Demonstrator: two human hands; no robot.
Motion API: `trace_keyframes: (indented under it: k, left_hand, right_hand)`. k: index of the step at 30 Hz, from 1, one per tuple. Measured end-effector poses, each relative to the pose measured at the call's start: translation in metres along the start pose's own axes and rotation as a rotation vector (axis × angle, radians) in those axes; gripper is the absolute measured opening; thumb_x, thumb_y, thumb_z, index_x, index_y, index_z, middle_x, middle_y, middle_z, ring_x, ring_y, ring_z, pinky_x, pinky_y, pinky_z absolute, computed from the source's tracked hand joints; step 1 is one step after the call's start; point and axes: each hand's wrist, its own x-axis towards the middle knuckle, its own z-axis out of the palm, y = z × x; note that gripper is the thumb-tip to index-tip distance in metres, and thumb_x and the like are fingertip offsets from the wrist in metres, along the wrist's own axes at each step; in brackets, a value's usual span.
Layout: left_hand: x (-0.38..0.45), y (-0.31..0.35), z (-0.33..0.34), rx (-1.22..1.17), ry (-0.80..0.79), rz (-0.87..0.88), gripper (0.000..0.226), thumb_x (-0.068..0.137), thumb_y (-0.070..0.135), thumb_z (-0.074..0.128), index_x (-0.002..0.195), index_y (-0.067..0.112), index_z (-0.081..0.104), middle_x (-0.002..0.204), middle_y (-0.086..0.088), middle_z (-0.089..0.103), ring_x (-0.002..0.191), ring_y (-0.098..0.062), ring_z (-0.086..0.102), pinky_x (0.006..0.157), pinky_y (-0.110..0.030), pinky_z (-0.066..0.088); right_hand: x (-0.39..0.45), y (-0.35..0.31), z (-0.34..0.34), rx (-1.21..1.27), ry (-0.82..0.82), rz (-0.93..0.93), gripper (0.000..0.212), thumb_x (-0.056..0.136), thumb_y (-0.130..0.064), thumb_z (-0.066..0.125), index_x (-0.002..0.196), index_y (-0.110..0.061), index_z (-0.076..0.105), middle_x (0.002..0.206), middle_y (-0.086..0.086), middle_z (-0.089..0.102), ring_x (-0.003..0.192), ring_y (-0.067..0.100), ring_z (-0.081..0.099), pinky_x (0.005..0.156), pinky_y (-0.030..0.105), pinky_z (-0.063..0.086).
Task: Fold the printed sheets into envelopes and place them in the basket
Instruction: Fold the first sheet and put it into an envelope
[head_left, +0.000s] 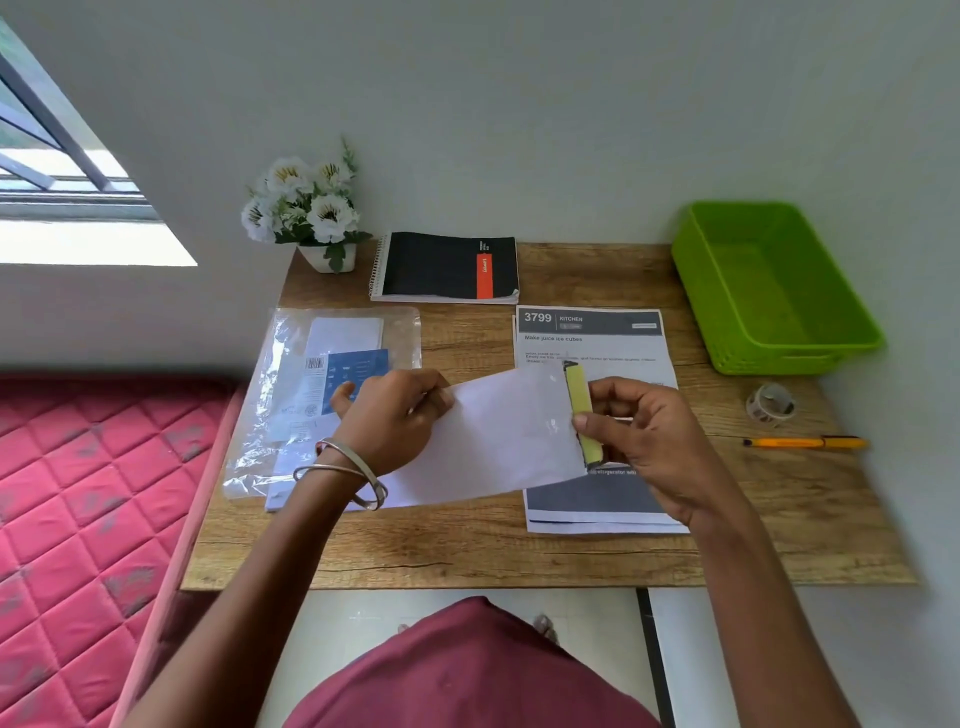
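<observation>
Envelope pack (322, 395): a clear plastic sleeve of blank envelopes lies on the bench (467, 551) just left of the left fingers, near enough to draw the next one.
Left hand (395, 421): its fingers (436, 392) pinch the left end of a white envelope (498, 436), lifting it off the bench so it stays taut.
Envelope: it spans between both hands, tilted up to the right, open end towards the right fingers.
Right hand (644, 431): fingers (584, 420) closed on a yellow-green strip (581, 410) at the envelope's right edge (probably the seal liner; I cannot tell for sure).
Printed sheets (597, 343): a stack lies flat under and beyond the right fingers, not yet folded.
Basket (779, 353): green, seemingly empty, far right of the right fingers, within reach for finished envelopes.
</observation>
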Motion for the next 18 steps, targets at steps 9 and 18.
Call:
trace_keyframes:
  k: [9,18]
  left_hand:
    - [0.0075,-0.0028,0.0049,-0.039,-0.005,0.004,0.016,0.094,0.024,0.049,0.092,0.03,0.064,0.084,0.014,0.059,0.088,-0.012,0.05,0.103,-0.052,0.021]
    - [0.0058,-0.0024,0.0101,-0.016,0.049,-0.022,0.02,0.094,0.017,0.048,0.096,0.027,0.065,0.083,0.011,0.061,0.096,-0.019,0.055,0.097,-0.044,0.023]
  right_hand:
    - [0.005,0.0011,-0.0006,-0.005,-0.04,0.024,0.029,0.081,0.011,0.062,0.103,-0.007,0.066,0.092,0.008,0.075,0.08,0.019,0.071,0.06,0.028,0.058]
    - [0.0055,0.0045,-0.0007,0.001,-0.09,0.067,0.034,0.083,0.012,0.059,0.113,-0.003,0.064,0.095,0.016,0.074,0.081,0.028,0.072,0.062,0.033,0.059]
